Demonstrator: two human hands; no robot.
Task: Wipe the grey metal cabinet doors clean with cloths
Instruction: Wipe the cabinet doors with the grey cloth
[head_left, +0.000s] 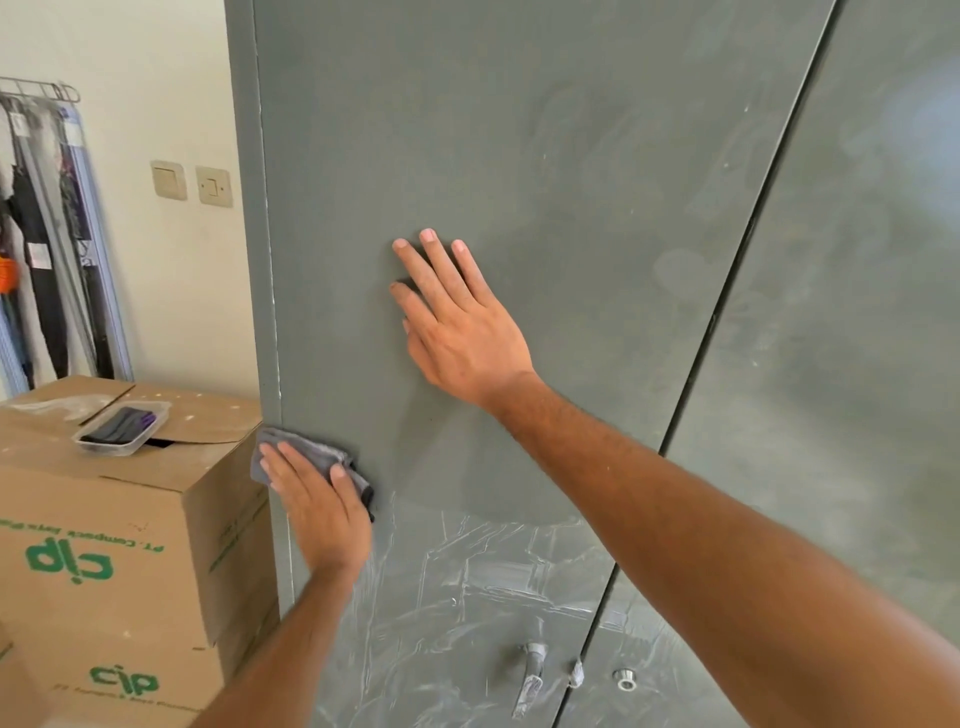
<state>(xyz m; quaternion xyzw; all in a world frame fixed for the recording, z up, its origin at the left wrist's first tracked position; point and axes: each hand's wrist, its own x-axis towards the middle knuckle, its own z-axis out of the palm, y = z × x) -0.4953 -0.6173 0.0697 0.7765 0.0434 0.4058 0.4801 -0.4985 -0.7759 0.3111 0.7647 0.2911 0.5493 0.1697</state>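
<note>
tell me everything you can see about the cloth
The cloth is a small grey rag, soft and fabric-like, bunched into folds with a darker edge at its lower right. The left hand presses it flat against the left cabinet door, near the door's left edge and beside a cardboard box. Most of it is hidden under the fingers.

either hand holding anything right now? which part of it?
Left hand presses a grey cloth flat against the cabinet door, fingers spread over its middle; no curled grip. Right hand holds nothing, flat on the door.
</note>
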